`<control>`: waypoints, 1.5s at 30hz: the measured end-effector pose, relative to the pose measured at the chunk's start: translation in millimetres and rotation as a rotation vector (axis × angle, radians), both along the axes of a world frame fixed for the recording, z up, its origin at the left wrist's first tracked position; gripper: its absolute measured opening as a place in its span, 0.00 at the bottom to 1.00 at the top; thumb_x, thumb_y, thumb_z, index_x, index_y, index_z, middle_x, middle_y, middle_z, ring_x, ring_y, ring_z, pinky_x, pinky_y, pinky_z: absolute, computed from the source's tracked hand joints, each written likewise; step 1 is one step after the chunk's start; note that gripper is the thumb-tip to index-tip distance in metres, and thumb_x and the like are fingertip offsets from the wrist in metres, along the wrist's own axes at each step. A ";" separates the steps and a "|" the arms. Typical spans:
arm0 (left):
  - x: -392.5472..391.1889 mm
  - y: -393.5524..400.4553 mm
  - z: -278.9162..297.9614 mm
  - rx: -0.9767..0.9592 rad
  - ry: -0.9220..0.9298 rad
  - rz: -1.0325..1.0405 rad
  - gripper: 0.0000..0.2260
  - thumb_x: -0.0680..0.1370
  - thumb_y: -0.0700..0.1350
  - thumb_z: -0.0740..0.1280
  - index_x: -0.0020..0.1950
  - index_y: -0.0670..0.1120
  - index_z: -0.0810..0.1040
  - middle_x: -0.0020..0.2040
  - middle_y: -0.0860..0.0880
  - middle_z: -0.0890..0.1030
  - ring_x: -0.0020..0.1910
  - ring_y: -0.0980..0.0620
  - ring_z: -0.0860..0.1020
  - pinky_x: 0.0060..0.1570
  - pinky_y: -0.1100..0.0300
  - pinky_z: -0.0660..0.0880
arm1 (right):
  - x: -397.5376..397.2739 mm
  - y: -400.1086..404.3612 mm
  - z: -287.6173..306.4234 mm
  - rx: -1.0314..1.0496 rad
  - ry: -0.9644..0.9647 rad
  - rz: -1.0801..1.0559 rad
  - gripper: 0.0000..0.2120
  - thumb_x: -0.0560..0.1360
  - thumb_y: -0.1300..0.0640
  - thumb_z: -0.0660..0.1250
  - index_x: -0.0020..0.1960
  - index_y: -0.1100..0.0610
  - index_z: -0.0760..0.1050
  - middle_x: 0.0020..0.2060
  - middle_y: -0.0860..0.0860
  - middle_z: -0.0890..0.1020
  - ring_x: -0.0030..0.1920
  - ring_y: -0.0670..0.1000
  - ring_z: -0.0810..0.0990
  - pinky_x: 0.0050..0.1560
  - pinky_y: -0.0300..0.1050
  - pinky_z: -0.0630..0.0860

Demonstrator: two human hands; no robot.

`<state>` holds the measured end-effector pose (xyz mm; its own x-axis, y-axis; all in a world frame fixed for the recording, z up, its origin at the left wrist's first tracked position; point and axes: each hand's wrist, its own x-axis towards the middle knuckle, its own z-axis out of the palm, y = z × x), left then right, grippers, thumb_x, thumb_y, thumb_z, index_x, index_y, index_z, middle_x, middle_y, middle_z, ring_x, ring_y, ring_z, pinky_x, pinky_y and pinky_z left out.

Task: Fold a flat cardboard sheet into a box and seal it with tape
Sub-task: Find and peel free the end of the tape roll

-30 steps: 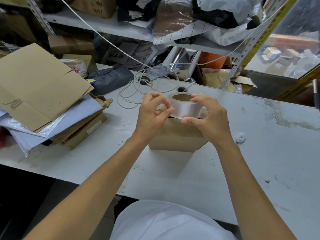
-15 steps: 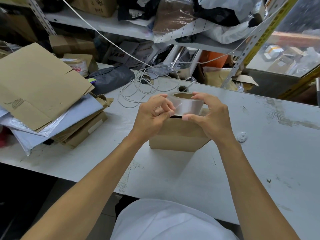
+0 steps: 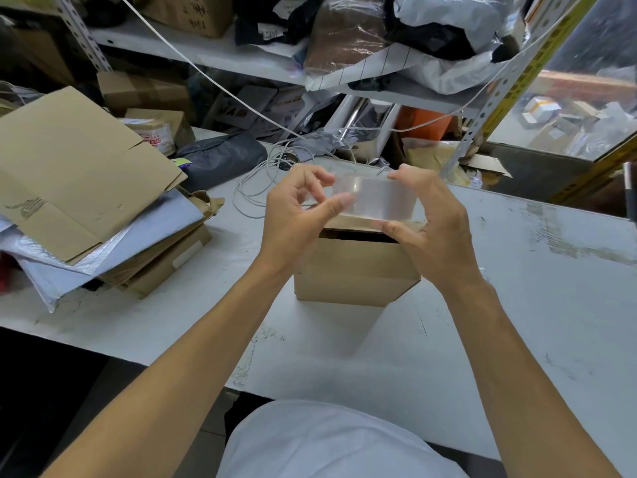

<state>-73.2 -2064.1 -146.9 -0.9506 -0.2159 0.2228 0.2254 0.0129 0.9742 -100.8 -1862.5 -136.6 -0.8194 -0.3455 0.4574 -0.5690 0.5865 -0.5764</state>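
Observation:
A small brown cardboard box [image 3: 355,270] stands on the white table [image 3: 517,305], its top flaps not fully flat, with a dark gap along the front edge. Just above it I hold a roll of clear tape [image 3: 377,201]. My right hand [image 3: 434,232] grips the roll, fingers over its top and thumb under it. My left hand [image 3: 296,215] is at the roll's left side, thumb pressed on the tape face and fingers curled above it. The roll is blurred, so I cannot make out the tape's loose end.
A pile of flat cardboard sheets [image 3: 69,167] and grey mailers [image 3: 113,243] fills the table's left. A coiled white cable [image 3: 262,181] and a dark bag [image 3: 220,157] lie behind the box. Cluttered shelves [image 3: 241,60] stand at the back. A small white disc lies right of the box.
The roll has tipped, so its clear outer face now points at me instead of its open core. My left fingers have spread and lifted off the roll, with only the thumb on it.

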 end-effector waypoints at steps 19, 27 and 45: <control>16.9 -0.1 10.7 0.135 0.045 -0.243 0.16 0.69 0.31 0.74 0.33 0.45 0.69 0.32 0.54 0.80 0.35 0.55 0.79 0.70 0.46 0.70 | 23.2 0.2 9.2 -0.150 -0.113 -0.051 0.26 0.68 0.32 0.69 0.62 0.37 0.70 0.53 0.22 0.70 0.58 0.28 0.70 0.52 0.41 0.76; 17.1 4.8 9.6 0.134 -0.051 -0.137 0.15 0.68 0.36 0.76 0.37 0.45 0.69 0.45 0.46 0.78 0.54 0.48 0.81 0.62 0.51 0.77 | 22.0 5.8 13.9 0.017 -0.040 -0.048 0.28 0.69 0.39 0.74 0.63 0.52 0.75 0.57 0.47 0.77 0.57 0.46 0.70 0.53 0.38 0.68; 20.4 27.9 10.4 0.141 -0.034 -0.063 0.19 0.79 0.30 0.66 0.35 0.45 0.63 0.54 0.44 0.82 0.56 0.43 0.84 0.53 0.47 0.82 | 6.3 11.6 19.3 0.164 0.005 -0.112 0.32 0.64 0.38 0.78 0.60 0.55 0.77 0.53 0.55 0.80 0.54 0.56 0.74 0.48 0.46 0.72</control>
<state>-52.8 -2036.2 -136.5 -0.9698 -0.1825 0.1617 0.1880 -0.1374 0.9725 -94.6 -1850.9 -117.3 -0.8544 -0.3228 0.4071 -0.4981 0.7316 -0.4654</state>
